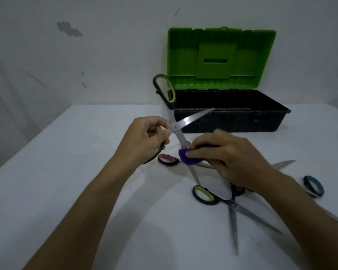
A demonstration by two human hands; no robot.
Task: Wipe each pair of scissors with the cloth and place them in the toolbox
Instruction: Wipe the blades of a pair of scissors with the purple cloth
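My left hand (146,137) grips the open scissors (180,123); my right hand (220,152) pinches the cloth (184,155) around the lower blade, whose long axis runs down toward me.

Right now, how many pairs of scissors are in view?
4: green-handled scissors held open by both hands; red-handled scissors under the hands; green-handled pair lying open in front; blue-handled scissors far right. The forearm may hide more.
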